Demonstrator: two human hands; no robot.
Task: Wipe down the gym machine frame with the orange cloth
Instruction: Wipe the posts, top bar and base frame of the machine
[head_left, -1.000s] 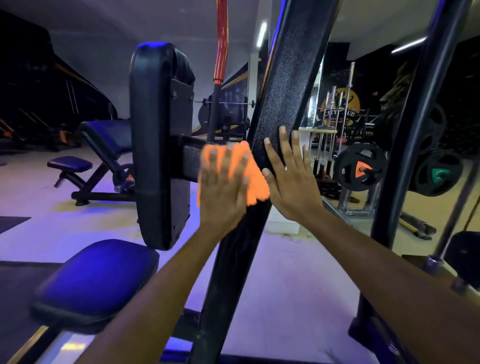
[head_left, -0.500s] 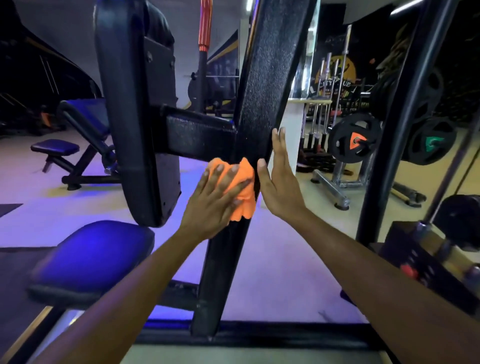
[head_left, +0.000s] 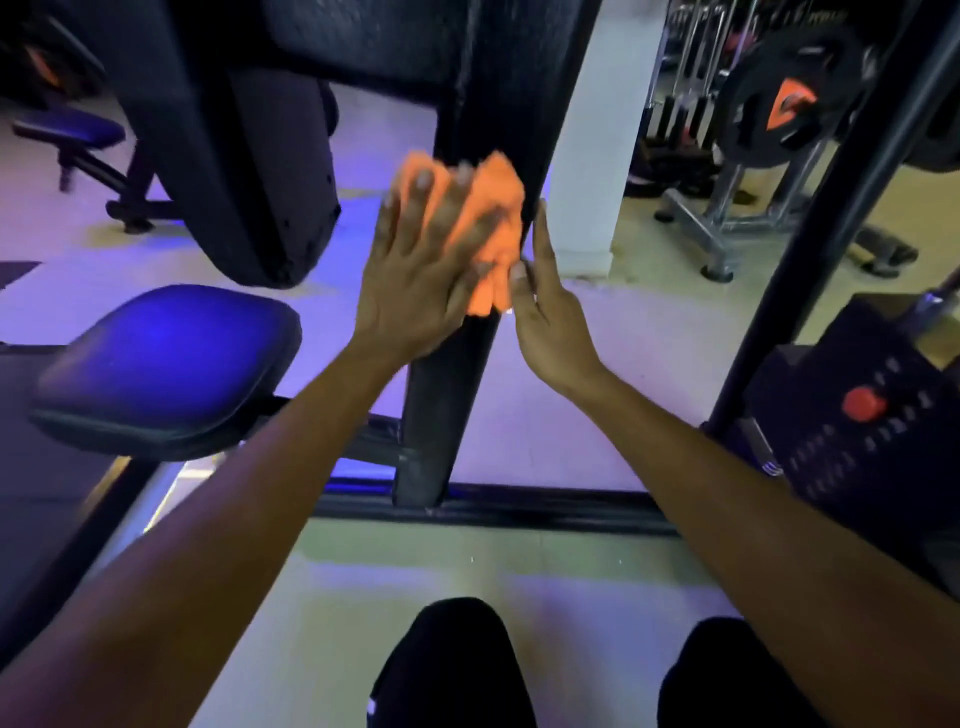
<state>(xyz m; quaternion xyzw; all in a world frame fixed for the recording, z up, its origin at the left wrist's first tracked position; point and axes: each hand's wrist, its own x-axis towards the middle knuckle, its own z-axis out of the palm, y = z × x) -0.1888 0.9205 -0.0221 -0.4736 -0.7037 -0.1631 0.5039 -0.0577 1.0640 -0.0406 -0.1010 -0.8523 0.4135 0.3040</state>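
Observation:
The black slanted post of the machine frame (head_left: 441, 415) runs from the top centre down to a floor bar. My left hand (head_left: 415, 275) presses the bunched orange cloth (head_left: 498, 218) flat against the post's front face, fingers spread and straight over it. My right hand (head_left: 545, 306) lies with straight fingers along the post's right edge, its thumb touching the lower end of the cloth. Part of the cloth is hidden under my left fingers.
A blue padded seat (head_left: 166, 358) sits at the left, with a black back pad (head_left: 249, 156) above it. A weight stack with a red pin (head_left: 862, 405) stands right, behind a black upright (head_left: 831, 234). Plate racks (head_left: 769, 114) lie behind. My knees (head_left: 452, 670) are below.
Both hands and the cloth have slid down the post, from beside the crossbar joint to well below it. My view has tilted down toward the floor bar.

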